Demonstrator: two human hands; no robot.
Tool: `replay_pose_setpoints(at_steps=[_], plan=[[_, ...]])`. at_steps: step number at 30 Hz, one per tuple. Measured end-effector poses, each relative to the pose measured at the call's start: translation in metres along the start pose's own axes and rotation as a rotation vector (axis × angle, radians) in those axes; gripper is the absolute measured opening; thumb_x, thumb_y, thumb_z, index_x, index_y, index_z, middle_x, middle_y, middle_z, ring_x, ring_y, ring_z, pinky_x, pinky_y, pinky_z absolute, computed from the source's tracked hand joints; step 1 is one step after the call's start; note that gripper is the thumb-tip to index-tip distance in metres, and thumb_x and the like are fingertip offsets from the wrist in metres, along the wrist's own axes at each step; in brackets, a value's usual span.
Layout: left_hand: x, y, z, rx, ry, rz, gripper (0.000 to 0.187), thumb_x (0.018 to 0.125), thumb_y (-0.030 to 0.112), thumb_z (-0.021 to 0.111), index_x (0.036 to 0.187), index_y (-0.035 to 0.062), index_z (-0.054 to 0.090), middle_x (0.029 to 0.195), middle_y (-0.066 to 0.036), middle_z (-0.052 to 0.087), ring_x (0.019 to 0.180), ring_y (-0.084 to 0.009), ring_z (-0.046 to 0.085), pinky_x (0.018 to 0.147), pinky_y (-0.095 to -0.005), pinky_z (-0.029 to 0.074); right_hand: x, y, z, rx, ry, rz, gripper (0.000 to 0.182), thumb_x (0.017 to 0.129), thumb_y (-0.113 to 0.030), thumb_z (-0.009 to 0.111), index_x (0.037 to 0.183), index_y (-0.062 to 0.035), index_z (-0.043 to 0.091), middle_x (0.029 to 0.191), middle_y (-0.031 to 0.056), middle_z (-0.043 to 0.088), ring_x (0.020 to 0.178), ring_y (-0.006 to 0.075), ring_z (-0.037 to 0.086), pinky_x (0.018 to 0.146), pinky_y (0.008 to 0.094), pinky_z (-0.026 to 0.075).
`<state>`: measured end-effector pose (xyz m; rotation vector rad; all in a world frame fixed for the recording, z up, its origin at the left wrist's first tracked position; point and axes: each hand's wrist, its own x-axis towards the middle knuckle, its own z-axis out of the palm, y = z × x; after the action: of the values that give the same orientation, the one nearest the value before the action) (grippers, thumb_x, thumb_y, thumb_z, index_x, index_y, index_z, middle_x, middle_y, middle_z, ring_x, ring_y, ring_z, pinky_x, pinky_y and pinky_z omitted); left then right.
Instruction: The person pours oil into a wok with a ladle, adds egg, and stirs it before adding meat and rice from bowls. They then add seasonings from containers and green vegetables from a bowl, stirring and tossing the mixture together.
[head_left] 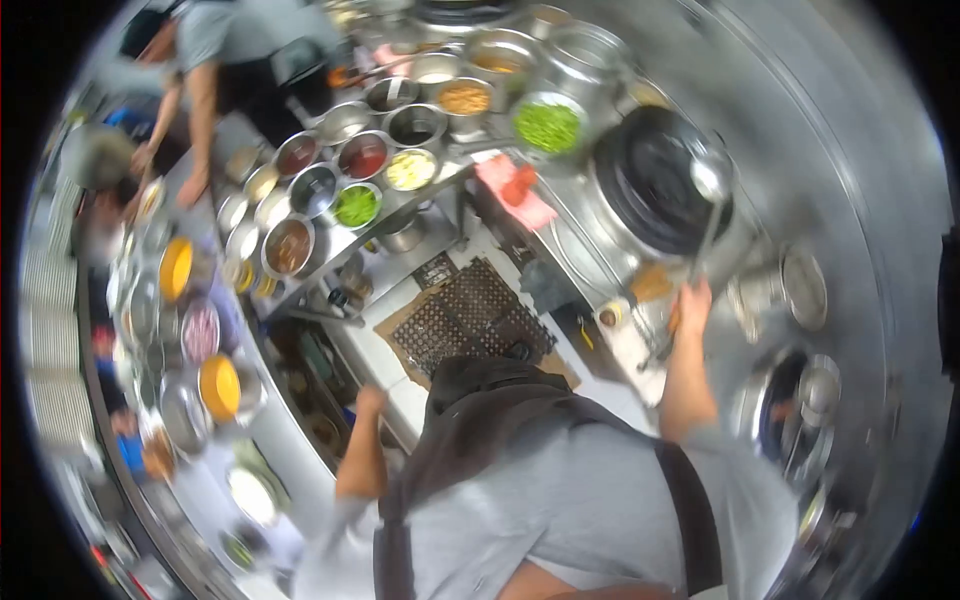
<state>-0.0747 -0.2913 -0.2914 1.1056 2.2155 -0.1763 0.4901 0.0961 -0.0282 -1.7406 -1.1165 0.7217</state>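
My right hand (692, 305) is closed around the handle of a long metal ladle (710, 180). The ladle's round bowl hangs over the right side of a large black wok (650, 185) on the stove. Down at my side, over the floor and beside the left counter, my left hand (371, 402) is curled into a loose fist, and nothing shows in it. Between the wok and my body lie a whitish cloth (630, 345) and a small jar (609, 316). A pink cloth with a red item (520, 185) rests at the stove's left edge.
Ahead, steel bowls hold chopped greens (547, 125), a red sauce (364, 157), a brown sauce (288, 246) and other ingredients. The left counter carries orange containers (220, 388). A black perforated mat (470, 315) covers the floor. Another person (215, 60) works at upper left.
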Motion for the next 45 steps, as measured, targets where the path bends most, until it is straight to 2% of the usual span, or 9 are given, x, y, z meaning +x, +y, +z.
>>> replay_pose_setpoints(at_steps=[4,13,17,27,33,35,37,39,45], plan=[[-0.044,-0.116,0.08,-0.249,-0.05,-0.158,0.039,0.086,0.034,0.05,0.084,0.0008,0.069,0.092,-0.019,0.067,0.088,-0.0353,0.065,0.081,-0.044,0.052,0.03,-0.052,0.003,-0.321,-0.099,0.051,0.053,0.076,-0.006,0.057,0.127,0.0032,0.049,0.069,0.0159,0.062,0.048,0.0194,0.058,0.043,0.0342,0.048],[-0.082,-0.07,0.099,-0.214,-0.381,-0.034,0.027,0.086,0.025,0.05,0.097,0.0046,0.065,0.088,-0.014,0.066,0.079,-0.0279,0.061,0.069,-0.0399,0.05,0.049,-0.054,0.025,-0.336,-0.167,0.132,0.057,0.077,-0.005,0.057,0.132,0.0031,0.045,0.075,0.0152,0.063,0.05,0.0186,0.058,0.044,0.0329,0.048],[-0.021,-0.033,0.067,-0.402,-0.39,-0.038,0.025,0.087,0.021,0.05,0.102,0.0059,0.063,0.086,-0.012,0.065,0.072,-0.0245,0.059,0.062,-0.0385,0.049,0.053,-0.043,0.023,-0.016,-0.22,0.213,0.033,0.075,-0.003,0.059,0.107,0.0034,0.056,0.068,0.0059,0.055,0.047,0.0139,0.054,0.041,0.0286,0.045],[0.12,0.085,-0.121,-1.157,-0.025,-0.329,0.029,0.086,0.013,0.053,0.113,0.0073,0.061,0.083,-0.006,0.064,0.059,-0.0189,0.056,0.051,-0.0346,0.048,0.062,-0.062,0.032,0.458,-0.39,0.247,0.053,0.077,-0.001,0.061,0.127,0.0035,0.044,0.072,0.0052,0.056,0.05,0.0131,0.053,0.041,0.0268,0.044],[0.141,0.055,-0.062,-0.536,0.065,0.123,0.042,0.079,0.022,0.064,0.117,0.0047,0.06,0.089,-0.012,0.068,0.072,-0.0207,0.066,0.06,-0.0355,0.054,0.107,-0.123,0.102,0.537,-0.568,0.144,0.051,0.079,-0.002,0.063,0.126,0.0022,0.045,0.082,0.0062,0.058,0.051,0.0113,0.054,0.038,0.0246,0.043],[0.099,0.085,-0.061,-0.747,-0.057,-0.209,0.032,0.08,0.023,0.063,0.106,0.005,0.065,0.093,-0.015,0.067,0.073,-0.023,0.066,0.062,-0.036,0.055,0.12,-0.146,0.138,0.546,-0.649,0.099,0.052,0.08,-0.003,0.063,0.128,0.0021,0.044,0.084,0.0066,0.059,0.052,0.0114,0.054,0.039,0.0247,0.044],[0.1,0.032,0.002,-0.025,0.029,0.165,0.027,0.088,0.021,0.053,0.089,-0.0007,0.069,0.09,-0.012,0.07,0.078,-0.0293,0.064,0.07,-0.0397,0.05,0.132,-0.168,0.179,0.487,-0.728,0.061,0.058,0.079,-0.003,0.063,0.132,0.0036,0.041,0.083,0.0074,0.059,0.051,0.0121,0.054,0.039,0.0256,0.044],[0.038,0.037,0.009,-0.885,-0.084,-0.342,0.022,0.084,0.016,0.056,0.086,-0.001,0.069,0.095,-0.016,0.069,0.082,-0.0332,0.065,0.072,-0.0385,0.051,0.147,-0.19,0.22,0.357,-0.816,-0.018,0.059,0.079,-0.002,0.063,0.133,0.005,0.04,0.081,0.0085,0.059,0.049,0.013,0.054,0.039,0.0267,0.044],[-0.015,0.027,0.061,-1.362,-0.133,-0.892,0.012,0.081,0.014,0.06,0.091,0.0088,0.063,0.077,-0.006,0.056,0.067,-0.022,0.055,0.056,-0.0377,0.049,0.181,-0.258,0.319,-0.541,-0.837,-0.48,0.049,0.072,-0.001,0.058,0.12,-0.0014,0.057,0.081,0.0213,0.064,0.063,0.0265,0.065,0.056,0.038,0.053]])
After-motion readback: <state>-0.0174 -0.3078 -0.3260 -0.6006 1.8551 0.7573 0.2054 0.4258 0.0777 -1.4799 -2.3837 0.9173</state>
